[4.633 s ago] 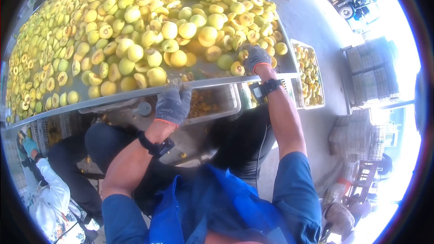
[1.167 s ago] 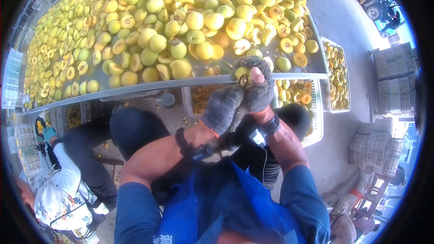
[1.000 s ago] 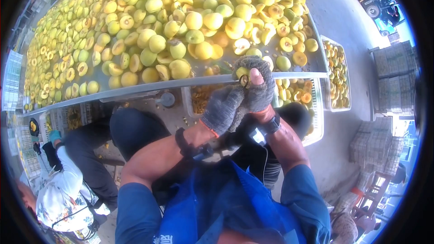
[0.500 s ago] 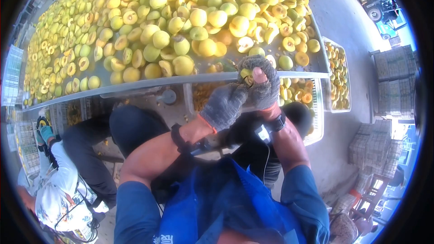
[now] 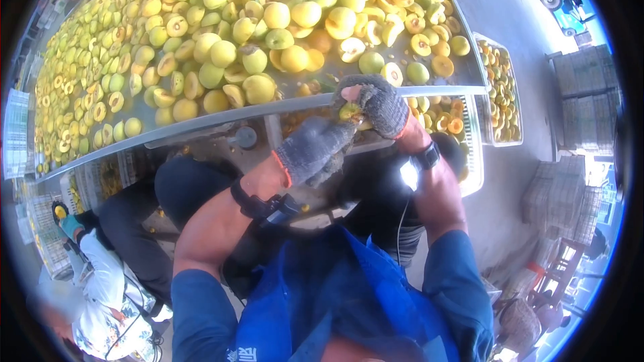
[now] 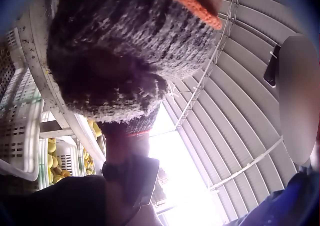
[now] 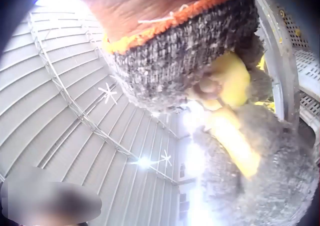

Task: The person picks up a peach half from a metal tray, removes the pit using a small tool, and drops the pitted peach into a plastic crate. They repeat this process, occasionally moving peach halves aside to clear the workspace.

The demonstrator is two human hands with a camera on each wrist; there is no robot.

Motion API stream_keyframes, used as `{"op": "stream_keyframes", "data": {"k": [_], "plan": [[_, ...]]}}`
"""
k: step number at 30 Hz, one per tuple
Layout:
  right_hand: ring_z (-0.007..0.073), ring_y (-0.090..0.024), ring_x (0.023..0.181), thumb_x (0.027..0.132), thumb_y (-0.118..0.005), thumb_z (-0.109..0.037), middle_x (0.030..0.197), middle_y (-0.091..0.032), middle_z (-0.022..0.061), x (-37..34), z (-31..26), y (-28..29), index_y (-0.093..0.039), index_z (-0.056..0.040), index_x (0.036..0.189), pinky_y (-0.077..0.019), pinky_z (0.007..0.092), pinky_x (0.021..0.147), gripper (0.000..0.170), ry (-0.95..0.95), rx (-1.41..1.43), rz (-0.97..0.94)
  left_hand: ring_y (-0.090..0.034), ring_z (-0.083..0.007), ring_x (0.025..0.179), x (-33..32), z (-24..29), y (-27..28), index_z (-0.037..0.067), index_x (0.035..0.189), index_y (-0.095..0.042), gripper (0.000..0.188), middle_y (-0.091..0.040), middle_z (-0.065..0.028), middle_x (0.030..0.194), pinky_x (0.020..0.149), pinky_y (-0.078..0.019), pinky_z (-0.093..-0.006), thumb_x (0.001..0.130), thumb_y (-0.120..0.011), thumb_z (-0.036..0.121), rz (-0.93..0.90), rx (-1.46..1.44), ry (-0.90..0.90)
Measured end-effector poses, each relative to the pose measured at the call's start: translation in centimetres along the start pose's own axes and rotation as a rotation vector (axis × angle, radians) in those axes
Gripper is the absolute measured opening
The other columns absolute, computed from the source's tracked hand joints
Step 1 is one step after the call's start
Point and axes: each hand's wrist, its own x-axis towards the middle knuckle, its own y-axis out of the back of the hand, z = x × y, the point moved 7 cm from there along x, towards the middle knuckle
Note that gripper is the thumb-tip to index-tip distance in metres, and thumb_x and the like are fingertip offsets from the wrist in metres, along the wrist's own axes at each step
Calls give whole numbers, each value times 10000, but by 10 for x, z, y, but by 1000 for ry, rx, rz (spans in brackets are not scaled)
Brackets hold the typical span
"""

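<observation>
Both hands wear grey knit gloves and meet just in front of the metal table's edge. My right hand grips a yellow peach, its bare thumb tip over the fruit. In the right wrist view, the peach's yellow side shows under the right fingers, with the cut brownish part facing the left hand. My left hand reaches up to the peach with curled fingers. Between them shows a narrow, bright yellow piece; I cannot tell its kind. The left wrist view shows mostly the glove's knit, hiding the fingertips' work.
Halved and whole peaches cover the table. White crates of peach halves stand below the table and beyond its right end. Another person works at the left. Stacked crates stand on the floor at right.
The right hand has left the pile and the left hand the table edge; they met at the peach. Since half a second ago the peach has turned, and the dark loop at the fingers is out of sight.
</observation>
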Motion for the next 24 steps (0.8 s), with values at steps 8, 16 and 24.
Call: {"op": "stream_keyframes", "data": {"k": [8, 16, 24], "plan": [[121, -603, 700, 928, -654, -217, 807, -684, 73, 1, 6, -9, -705, 31, 975, -513, 302, 644, 258, -302, 213, 47, -561, -92, 571, 3, -12, -3, 99, 1190, -647, 201, -604, 16, 769, 471, -419, -245, 1033, -567, 196, 156, 143, 28], [124, -608, 762, 931, -675, -246, 818, -662, 68, 5, -4, -14, -689, 17, 967, -521, 303, 700, 266, -21, -67, -122, -552, -95, 536, 32, -43, 26, 79, 1037, -668, 168, -594, 2, 698, 426, -391, -261, 1025, -580, 222, 83, 463, -261], [121, -599, 812, 1023, -547, -403, 838, -654, 25, -3, -14, -15, -691, -21, 987, -496, 286, 748, 410, -273, 429, 56, -497, -131, 417, -8, 29, 5, 48, 925, -650, 251, -571, -31, 620, 410, -389, -270, 1002, -624, 285, 72, 199, -72]]}}
